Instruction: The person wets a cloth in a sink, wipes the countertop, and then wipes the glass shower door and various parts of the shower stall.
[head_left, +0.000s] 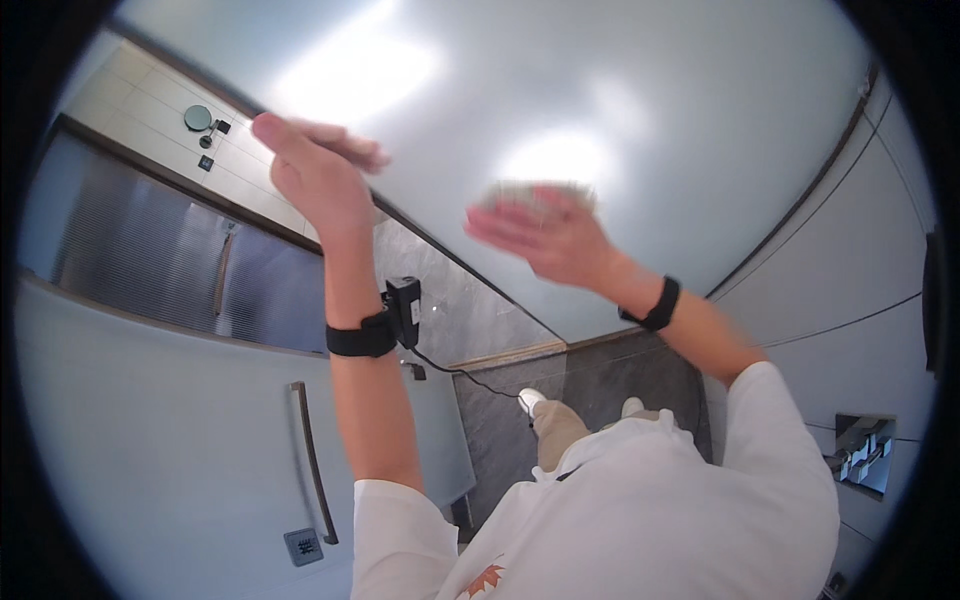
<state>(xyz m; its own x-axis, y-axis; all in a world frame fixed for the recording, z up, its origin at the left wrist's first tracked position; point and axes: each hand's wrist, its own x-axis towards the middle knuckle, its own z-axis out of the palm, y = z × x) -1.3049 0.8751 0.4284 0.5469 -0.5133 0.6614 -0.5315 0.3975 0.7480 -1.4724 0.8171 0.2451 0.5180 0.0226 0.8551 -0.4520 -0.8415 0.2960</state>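
Note:
My right hand (562, 244) holds a pale cloth (536, 193) with its fingers laid over it, in front of a large frosted glass panel (697, 150). The cloth and fingers are blurred, and I cannot tell how firmly they meet the glass. Up and to the left, my left hand (326, 184) is raised near the panel's dark edge, thumb apart from the blurred fingers. I see nothing in it; whether it touches the edge cannot be made out. A black strap with a small black device (405, 311) sits on my left wrist, and a plain black strap (660, 304) on my right.
A black cable (465, 373) hangs from the left wrist device towards my legs. At left stands a glass door with a long metal handle (311, 461). A round mirror (198, 118) hangs on the tiled wall. Metal controls (862, 457) are set in the right wall. The floor (495, 420) is grey.

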